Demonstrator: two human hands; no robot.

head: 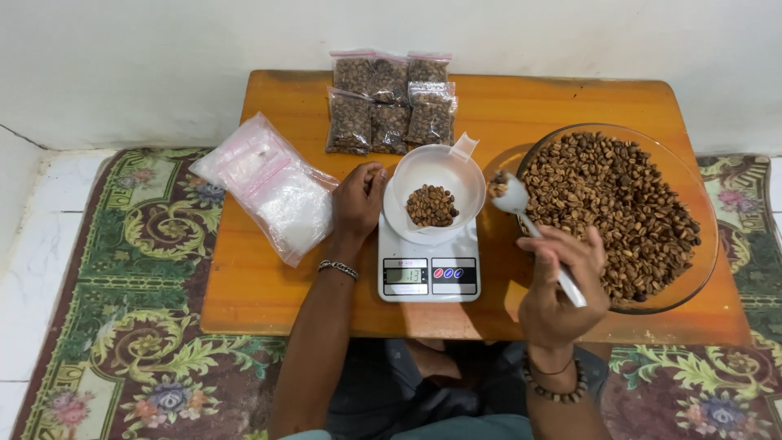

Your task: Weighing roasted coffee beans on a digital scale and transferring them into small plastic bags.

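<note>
My right hand (pixel 560 285) grips a white plastic spoon (pixel 521 208) carrying a few coffee beans, its bowl held between the white cup and the glass bowl. My left hand (pixel 357 200) rests against the left side of a white plastic cup (pixel 456 167) that holds a small heap of beans (pixel 432 205). The cup stands on a white digital kitchen scale (pixel 429 273). A large glass bowl (pixel 700 244) full of brown coffee beans (pixel 619 212) sits at the right of the low wooden table (pixel 261 285).
Several small sealed bags of beans (pixel 389 102) lie at the table's back edge. A stack of empty clear zip bags (pixel 273 187) lies at the left. A patterned rug (pixel 122 326) surrounds the table, with a white wall behind and white floor tiles (pixel 32 244) at the left.
</note>
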